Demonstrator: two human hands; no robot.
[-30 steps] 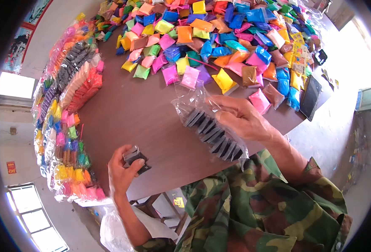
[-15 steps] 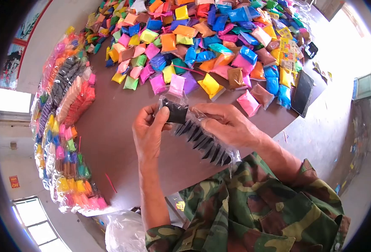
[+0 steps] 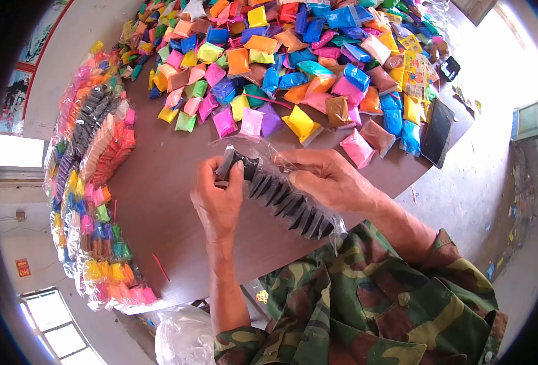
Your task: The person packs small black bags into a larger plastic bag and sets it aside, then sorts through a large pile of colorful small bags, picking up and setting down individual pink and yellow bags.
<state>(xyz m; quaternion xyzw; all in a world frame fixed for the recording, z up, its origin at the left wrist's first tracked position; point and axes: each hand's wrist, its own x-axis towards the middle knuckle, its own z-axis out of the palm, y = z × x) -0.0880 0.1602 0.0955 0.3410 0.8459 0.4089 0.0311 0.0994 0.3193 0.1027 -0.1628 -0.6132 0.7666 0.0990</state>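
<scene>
Between thumb and fingers, my left hand (image 3: pixel 218 198) pinches a small black packet (image 3: pixel 243 166) at the mouth of a clear plastic bag (image 3: pixel 254 146). My right hand (image 3: pixel 327 177) is closed on the bag's edge, thumb against the fingers. Inside the bag a row of black packets (image 3: pixel 290 207) is stacked on edge, running down and right toward my camouflage jacket (image 3: pixel 366 292). Just beyond my hands on the brown table (image 3: pixel 165 225) lie a pale pink packet (image 3: pixel 252 122) and a yellow packet (image 3: pixel 302 125).
A big heap of coloured packets (image 3: pixel 238 61) covers the far side of the table. Along the left edge stand filled clear bags of packets (image 3: pixel 89 176). A dark flat tray-like object (image 3: pixel 437 134) lies at the right edge. A pink strip (image 3: pixel 160 266) rests at the lower left.
My left hand has turned and tilted the black packet more upright, toward the bag's mouth. The bag's film is spread wider above it. My right hand stays nearly in place.
</scene>
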